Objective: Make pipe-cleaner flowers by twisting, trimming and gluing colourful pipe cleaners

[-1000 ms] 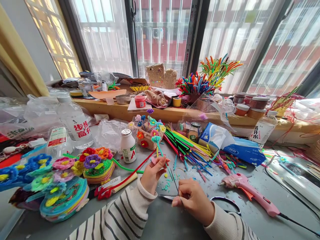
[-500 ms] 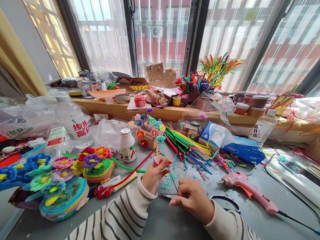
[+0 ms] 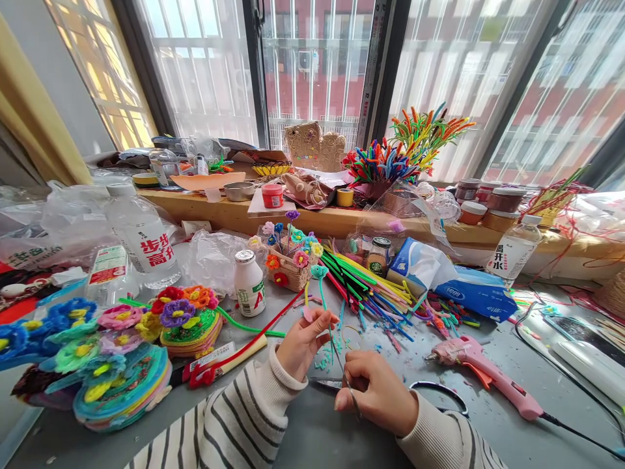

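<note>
A fuzzy turquoise flower (image 3: 319,271) stood just above the left hand (image 3: 303,342), whose fingers pinched its slim stem; the right hand (image 3: 377,392) pinched a thin dark strand (image 3: 336,352) below. Silver-bladed scissors (image 3: 327,383) lay beneath. Grey desk (image 3: 336,443) showed between striped sleeves (image 3: 244,417), a pink glue gun (image 3: 498,378) rested rightward, and a wooden windowsill (image 3: 227,213) edged the back.

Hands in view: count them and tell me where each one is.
2: the left hand pinches the thin stem below the teal flower; the right hand, to its right, grips that stem lower down.
</note>
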`<state>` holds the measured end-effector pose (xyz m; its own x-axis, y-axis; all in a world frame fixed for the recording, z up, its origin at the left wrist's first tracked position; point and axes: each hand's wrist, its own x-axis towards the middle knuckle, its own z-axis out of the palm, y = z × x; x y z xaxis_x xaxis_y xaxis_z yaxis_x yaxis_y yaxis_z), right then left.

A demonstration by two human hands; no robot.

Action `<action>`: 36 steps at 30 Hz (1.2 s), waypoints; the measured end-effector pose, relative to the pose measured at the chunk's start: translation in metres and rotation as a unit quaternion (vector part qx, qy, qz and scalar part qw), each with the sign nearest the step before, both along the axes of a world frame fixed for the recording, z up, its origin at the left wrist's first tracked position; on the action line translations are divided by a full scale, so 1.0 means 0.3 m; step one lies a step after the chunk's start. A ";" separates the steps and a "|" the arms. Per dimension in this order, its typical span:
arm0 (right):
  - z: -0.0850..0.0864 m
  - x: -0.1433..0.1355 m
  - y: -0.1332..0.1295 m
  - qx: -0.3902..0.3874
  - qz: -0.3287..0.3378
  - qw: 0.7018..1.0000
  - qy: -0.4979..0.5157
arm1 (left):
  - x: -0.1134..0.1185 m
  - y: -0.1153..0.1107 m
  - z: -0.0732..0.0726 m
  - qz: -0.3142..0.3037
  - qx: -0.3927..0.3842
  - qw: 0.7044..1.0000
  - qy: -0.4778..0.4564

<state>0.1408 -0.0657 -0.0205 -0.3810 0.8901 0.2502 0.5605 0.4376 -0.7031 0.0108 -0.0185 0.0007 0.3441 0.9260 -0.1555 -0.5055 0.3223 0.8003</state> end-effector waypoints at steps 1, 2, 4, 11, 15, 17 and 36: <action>-0.001 -0.001 0.001 0.004 -0.006 1.000 0.005 | 0.000 0.001 -0.001 -0.001 0.001 1.000 -0.001; -0.001 -0.002 0.002 0.009 -0.013 1.000 0.009 | -0.001 0.002 -0.002 -0.001 0.001 1.000 -0.004; 0.000 -0.003 0.004 0.020 -0.032 0.999 0.012 | -0.003 0.004 -0.002 0.005 -0.008 1.000 -0.013; 0.008 -0.002 0.002 0.013 -0.027 0.999 0.029 | -0.008 0.004 0.002 0.009 -0.018 0.999 -0.032; 0.013 -0.003 -0.005 0.000 0.008 1.000 0.020 | -0.005 0.002 0.001 0.001 -0.014 0.999 -0.032; 0.011 -0.004 -0.006 -0.006 0.015 1.000 0.010 | -0.003 0.000 0.000 -0.004 -0.014 0.999 -0.028; 0.012 -0.006 -0.007 -0.019 0.002 1.000 0.017 | -0.002 0.002 0.007 0.000 -0.017 1.000 -0.014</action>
